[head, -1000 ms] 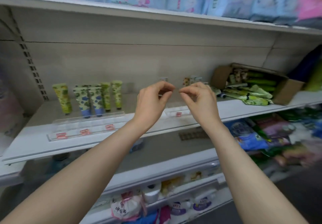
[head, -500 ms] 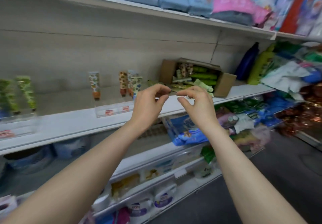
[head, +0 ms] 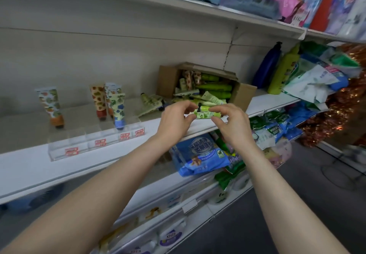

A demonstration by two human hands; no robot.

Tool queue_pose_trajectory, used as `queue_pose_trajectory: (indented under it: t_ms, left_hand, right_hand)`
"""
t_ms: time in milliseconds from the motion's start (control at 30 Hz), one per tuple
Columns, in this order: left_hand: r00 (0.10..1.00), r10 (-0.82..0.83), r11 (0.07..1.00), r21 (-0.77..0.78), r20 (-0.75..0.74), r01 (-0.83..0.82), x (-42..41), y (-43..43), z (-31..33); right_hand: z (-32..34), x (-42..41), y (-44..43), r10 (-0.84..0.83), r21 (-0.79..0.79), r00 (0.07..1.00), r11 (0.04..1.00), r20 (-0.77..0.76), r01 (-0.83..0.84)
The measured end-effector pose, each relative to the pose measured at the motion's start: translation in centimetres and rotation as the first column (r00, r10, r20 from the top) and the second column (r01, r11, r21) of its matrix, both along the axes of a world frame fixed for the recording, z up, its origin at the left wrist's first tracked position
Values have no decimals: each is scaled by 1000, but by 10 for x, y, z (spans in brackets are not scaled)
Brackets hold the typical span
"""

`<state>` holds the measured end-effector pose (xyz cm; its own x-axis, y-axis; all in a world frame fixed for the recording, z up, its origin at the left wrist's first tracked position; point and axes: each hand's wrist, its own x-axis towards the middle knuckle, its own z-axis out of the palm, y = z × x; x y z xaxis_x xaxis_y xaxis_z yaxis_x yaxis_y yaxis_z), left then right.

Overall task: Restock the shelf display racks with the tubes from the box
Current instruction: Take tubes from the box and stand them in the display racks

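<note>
A white store shelf (head: 29, 166) ran across the view beneath a pale back panel. Near its front edge, left of centre, stood a clear display rack (head: 79, 145) with red labels, and a few patterned tubes (head: 98, 101) stood upright on their caps at its back. Toward the shelf's right end a cardboard box (head: 242, 95) lay with its mouth open toward you, stuffed with stock. A few loose tubes (head: 150, 103) lay just beside its left side. Your left hand (head: 174, 121) and right hand (head: 233, 127) were raised side by side at the shelf's front edge, before the box. On each, the fingers were curled, with thumb and forefinger bent toward each other in a C. A green tube (head: 207, 114) lay level between the two hands. It could not be told whether your fingertips pinched its ends or only sat in front of it.
</note>
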<state>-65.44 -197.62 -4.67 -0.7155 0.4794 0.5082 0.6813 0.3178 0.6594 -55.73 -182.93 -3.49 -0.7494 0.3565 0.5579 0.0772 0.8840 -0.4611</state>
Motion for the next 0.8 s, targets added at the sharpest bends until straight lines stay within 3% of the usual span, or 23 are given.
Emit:
queue_pose_trajectory:
  t_ms: [233,367,533,800]
  left_hand:
    - [999,-34,988,-151,-10,32,-36,38,-7]
    - [1000,10,967,-253,10,-7,-46,55,-13]
    - [996,92,944,-319,14,-83,-54,75,-18]
    - [983,158,871,-456,-91,-182,-47,98,-22]
  right_hand:
    - [-6,-39,41,-17,-14,998,1000,52,18]
    - [-17,-56,63,-1,-34,993,999,115,5]
    - [-28,-77,92,44,53,980,997,194,-56]
    - [-33,-91,121,113,206,991,970,77,-127]
